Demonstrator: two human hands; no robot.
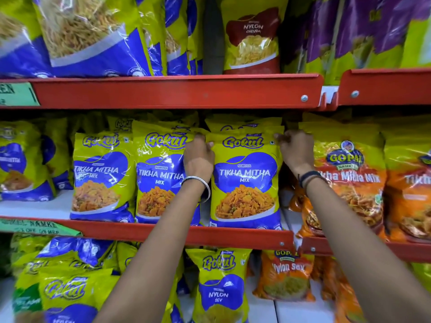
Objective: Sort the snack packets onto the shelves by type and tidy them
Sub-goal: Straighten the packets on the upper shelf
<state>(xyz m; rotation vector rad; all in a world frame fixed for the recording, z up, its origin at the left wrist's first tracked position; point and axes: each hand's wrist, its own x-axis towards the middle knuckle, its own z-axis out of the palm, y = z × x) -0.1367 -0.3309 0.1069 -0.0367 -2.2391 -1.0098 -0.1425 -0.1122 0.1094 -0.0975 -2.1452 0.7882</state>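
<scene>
A yellow-and-blue Gokul Tikha Mitha Mix packet (245,180) stands upright at the front of the middle shelf (163,236). My left hand (198,157) pinches its top left corner and my right hand (295,150) pinches its top right corner. Two more packets of the same kind (100,176) (158,178) stand in a row to its left, with others behind them. Orange Gopal Tikha Mitha Mix packets (349,183) stand right beside it on the right.
The upper red shelf (175,92) holds blue-and-yellow sev packets (88,33), a Nylon Chevda packet (251,36) and purple packets (354,26). Below the middle shelf lie Gokul Nylon Sev packets (219,287) and an orange Gopal Nylon Sev packet (286,276). Green price labels (16,94) hang at left.
</scene>
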